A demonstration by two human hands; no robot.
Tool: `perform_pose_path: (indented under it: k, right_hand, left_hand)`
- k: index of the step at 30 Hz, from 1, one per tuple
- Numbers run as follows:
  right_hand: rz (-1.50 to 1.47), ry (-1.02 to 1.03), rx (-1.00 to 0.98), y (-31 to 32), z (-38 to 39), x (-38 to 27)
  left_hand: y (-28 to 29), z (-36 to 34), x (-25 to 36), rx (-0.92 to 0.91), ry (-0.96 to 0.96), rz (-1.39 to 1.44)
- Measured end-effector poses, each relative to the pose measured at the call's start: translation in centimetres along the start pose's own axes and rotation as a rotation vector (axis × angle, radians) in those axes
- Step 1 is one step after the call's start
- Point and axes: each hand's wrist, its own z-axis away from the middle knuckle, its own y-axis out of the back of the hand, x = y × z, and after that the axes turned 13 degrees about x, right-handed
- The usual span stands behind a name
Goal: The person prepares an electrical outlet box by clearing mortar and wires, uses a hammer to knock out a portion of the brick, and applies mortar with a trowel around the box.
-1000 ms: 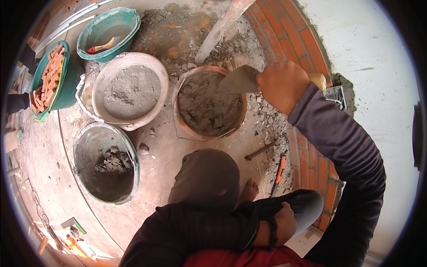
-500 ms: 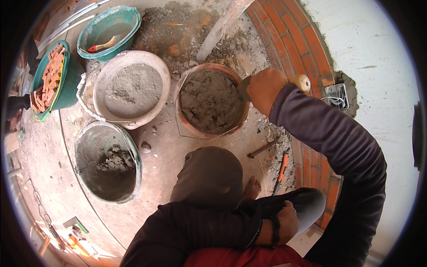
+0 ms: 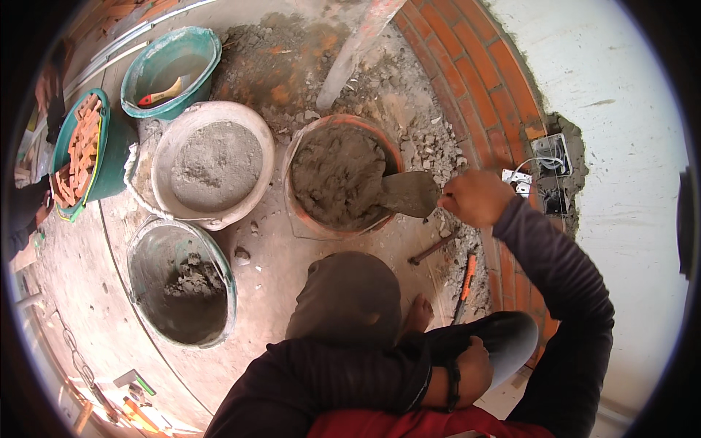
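My right hand (image 3: 478, 198) is closed around a trowel, its fingers wrapped over the handle. The trowel's flat blade (image 3: 411, 193) extends leftward across the right rim of an orange-rimmed bucket (image 3: 396, 146). Wet grey mortar (image 3: 336, 171) fills that bucket, and the blade tip touches its right side. My left hand (image 3: 473, 369), with a dark band at the wrist, rests on my bent leg (image 3: 511, 339); its fingers are mostly hidden.
Left of the mortar stands a pale bucket (image 3: 266, 164) of grey powder. Around it are a green tub with a brush (image 3: 164, 93), a tub of brick pieces (image 3: 84, 146) and a mortar-smeared bucket (image 3: 157, 306). A hammer (image 3: 434, 248) and orange-handled tool (image 3: 467, 277) lie beside the brick wall (image 3: 504, 109).
My right hand has moved down and slightly right, and its trowel has swung from near upright to lying flatter over the bucket's rim. The left hand stays on the leg.
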Motion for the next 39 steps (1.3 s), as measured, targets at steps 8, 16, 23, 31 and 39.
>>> perform_pose_path:
  k: [8, 16, 23, 31, 39]
  right_hand:
    - [0.325, -0.041, 0.557, -0.6, 1.8, -1.6]
    - [0.509, -0.022, 0.325, 4.0, -7.0, -4.2]
    - [0.664, 0.163, 0.380, 0.8, -7.7, -11.8]
    - [0.591, 0.170, 0.485, -1.7, 1.2, -7.3]
    - [0.473, -0.075, 0.526, -3.1, -2.5, -5.6]
  left_hand:
    - [-0.2, 0.0, 0.0, 0.018, -0.001, -0.045]
    - [-0.5, 0.0, 0.0, 0.087, 0.017, -0.068]
    - [-0.6, 0.3, 0.1, 0.101, -0.015, -0.094]
    - [-0.5, 0.9, 0.1, 0.014, -0.006, -0.028]
    - [-1.3, 0.3, 0.1, -0.063, -0.014, 0.020]
